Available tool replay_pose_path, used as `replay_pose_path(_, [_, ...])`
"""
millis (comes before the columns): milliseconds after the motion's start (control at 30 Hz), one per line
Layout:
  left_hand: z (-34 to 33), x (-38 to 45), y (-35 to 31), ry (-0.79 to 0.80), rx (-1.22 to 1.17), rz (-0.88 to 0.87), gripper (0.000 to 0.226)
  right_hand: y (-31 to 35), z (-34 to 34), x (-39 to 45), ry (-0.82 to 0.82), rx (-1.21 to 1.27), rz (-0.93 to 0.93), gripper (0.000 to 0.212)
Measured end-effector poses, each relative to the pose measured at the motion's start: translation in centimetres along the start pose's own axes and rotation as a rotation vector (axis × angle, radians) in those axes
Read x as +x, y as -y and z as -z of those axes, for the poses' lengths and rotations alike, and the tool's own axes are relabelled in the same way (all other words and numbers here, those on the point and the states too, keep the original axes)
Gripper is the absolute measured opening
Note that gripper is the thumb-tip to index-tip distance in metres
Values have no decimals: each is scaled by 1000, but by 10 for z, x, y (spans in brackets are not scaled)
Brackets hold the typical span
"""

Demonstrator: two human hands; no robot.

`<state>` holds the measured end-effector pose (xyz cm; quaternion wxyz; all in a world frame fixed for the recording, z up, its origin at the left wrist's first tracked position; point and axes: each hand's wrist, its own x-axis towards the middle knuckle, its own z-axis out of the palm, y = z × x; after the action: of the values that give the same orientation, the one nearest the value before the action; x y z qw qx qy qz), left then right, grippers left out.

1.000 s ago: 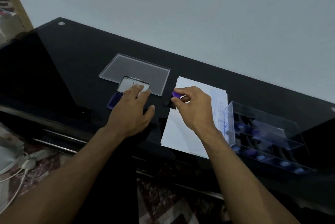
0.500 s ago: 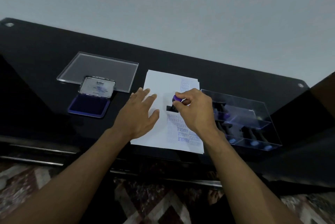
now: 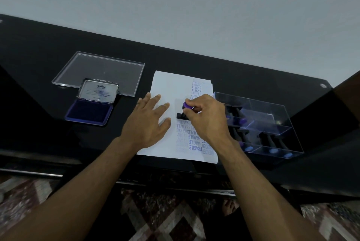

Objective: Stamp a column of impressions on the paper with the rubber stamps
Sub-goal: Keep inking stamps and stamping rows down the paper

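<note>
Ink pad (image 3: 88, 111) open at far left, lid up, clear tray (image 3: 101, 72) behind it. My left hand (image 3: 148, 123) lies flat, fingers spread, pinning the paper (image 3: 169, 84). My right hand (image 3: 204, 118) pinches the stamp (image 3: 184, 111) by its purple knob, base down on the sheet mid-column. Several impressions already above and below; gap probably left to fill. Stamp box (image 3: 272, 123) at right.

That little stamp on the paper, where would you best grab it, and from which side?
By the purple knob at the top of the stamp, coming down from above. The flat black base sits low on the paper and must stay free; the knob stands up where fingertips can close round it, as the right hand does.
</note>
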<state>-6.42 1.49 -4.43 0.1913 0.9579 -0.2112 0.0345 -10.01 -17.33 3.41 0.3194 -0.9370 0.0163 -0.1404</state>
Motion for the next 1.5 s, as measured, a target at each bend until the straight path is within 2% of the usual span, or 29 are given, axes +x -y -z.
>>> replay_pose_path(267, [-1,0,1,-1,11,7,77,0,-1,0,7,-37,20,26])
replay_pose_path(467, [-2,1,0,-5,16,19,69,0,-3,-1,6,-38,37,24])
replay_pose_path(700, [-3,0,1,-5,24,16,73,5,1,0,42,-115,78,17])
replay_pose_path(1500, [-5,1,3,-13,14,13,75,3,-4,4,66,-166,70,19])
